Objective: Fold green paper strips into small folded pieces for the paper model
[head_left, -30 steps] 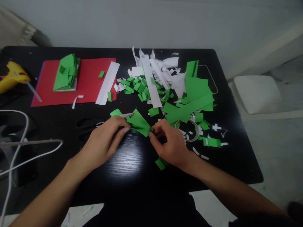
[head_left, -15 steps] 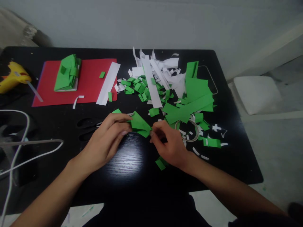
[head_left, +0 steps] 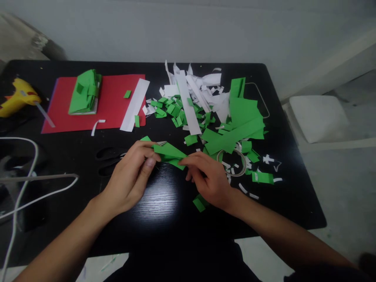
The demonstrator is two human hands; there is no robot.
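A folded piece of green paper (head_left: 170,151) is stretched between my two hands above the black table. My left hand (head_left: 133,172) grips its left end, thumb on the near side and fingers behind. At its right end, my right hand (head_left: 205,174) pinches the paper, with the fingertips partly hidden. Scissors (head_left: 107,158) lie by my left hand, black handles to its left; the blade tips (head_left: 161,143) peek out behind the paper. Another bit of green paper (head_left: 146,138) shows just beyond my left fingers.
Green and white scraps (head_left: 179,111) are heaped at the back middle. A tape roll (head_left: 244,166) lies right of my right hand. Far left are a yellow glue gun (head_left: 22,96) and a white cable (head_left: 33,156). A stack of folded green paper (head_left: 85,94) rests on a red sheet (head_left: 111,113).
The green paper has turned and folded over, showing a narrower shape. My left thumb has shifted up onto it, and my right fingers have moved slightly left along its edge.
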